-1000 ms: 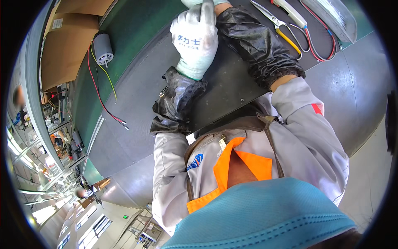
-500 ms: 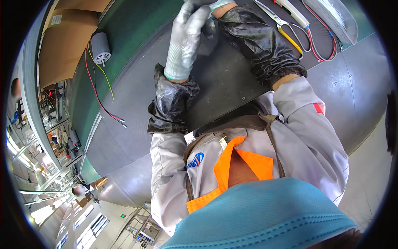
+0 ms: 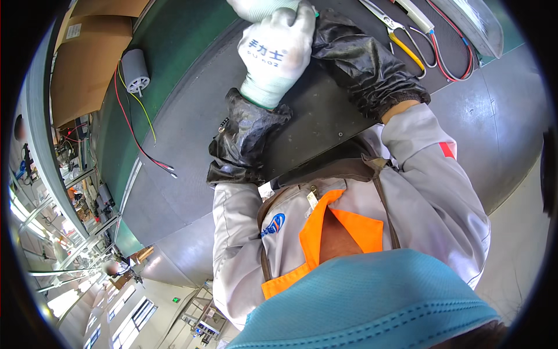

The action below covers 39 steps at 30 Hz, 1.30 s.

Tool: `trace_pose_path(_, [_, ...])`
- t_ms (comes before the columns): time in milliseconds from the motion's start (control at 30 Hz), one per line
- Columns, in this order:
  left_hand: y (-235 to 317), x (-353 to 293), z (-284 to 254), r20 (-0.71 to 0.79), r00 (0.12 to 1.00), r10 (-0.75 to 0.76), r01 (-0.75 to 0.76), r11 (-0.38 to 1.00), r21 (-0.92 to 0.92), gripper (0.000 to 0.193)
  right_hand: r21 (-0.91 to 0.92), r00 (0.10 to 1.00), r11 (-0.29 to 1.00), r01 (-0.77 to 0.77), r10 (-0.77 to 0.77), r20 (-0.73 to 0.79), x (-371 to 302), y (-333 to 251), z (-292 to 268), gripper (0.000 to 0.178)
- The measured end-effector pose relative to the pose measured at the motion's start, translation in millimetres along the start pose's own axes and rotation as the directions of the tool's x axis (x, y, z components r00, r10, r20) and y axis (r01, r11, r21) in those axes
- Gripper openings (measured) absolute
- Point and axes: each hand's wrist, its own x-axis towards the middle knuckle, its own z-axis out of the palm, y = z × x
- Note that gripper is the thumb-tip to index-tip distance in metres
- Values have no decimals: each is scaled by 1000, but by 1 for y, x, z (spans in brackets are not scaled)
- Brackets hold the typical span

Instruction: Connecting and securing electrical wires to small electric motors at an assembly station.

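My left hand (image 3: 276, 52), in a white coated work glove with a pale knitted cuff, lies across my right wrist. Its fingers are closed on the cuff of the right glove, close to the black sleeve cover. My right hand (image 3: 256, 8), in a similar white glove, is partly behind the left one and cut off by the upper edge, so its fingers are hidden. Both hands are held above the dark work mat (image 3: 314, 110). Black sleeve covers wrap both forearms.
A grey cylindrical motor (image 3: 136, 71) with red, black and yellow-green wires lies left on the green surface beside a cardboard box (image 3: 87, 64). At upper right are yellow-handled scissors (image 3: 405, 47), a white-handled tool with red and grey cable (image 3: 415, 14) and a clear plastic tray (image 3: 479, 26).
My left hand has turned so its back faces up and has shifted right onto the right wrist, covering the bare skin seen before. The right hand now shows further left, beyond it.
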Motion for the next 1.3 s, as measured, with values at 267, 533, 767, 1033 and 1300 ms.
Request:
trace_pose_path(267, [21, -2, 2, -353, 932, -83, -119, 849, -515, 14, 827, 975, -552, -106, 106, 196, 0, 62, -78, 25])
trace_pose_path(533, [23, 8, 24, 644, 688, -335, 475, -464, -748, 40, 292, 936, -943, 162, 240, 259, 19, 91, -49, 24])
trace_pose_path(767, [12, 4, 54, 149, 819, -555, 338, 256, -905, 23, 280, 963, -958, 61, 131, 238, 20, 77, -38, 25])
trace_pose_path(1033, [-8, -7, 57, -184, 960, -209, 157, 952, -262, 21, 470, 948, -867, 166, 272, 168, 15, 86, -52, 30])
trace_pose_path(1300, [26, 9, 74, 233, 855, -463, 511, 678, -528, 22, 645, 867, -710, 284, 478, 145, 11, 92, -84, 32])
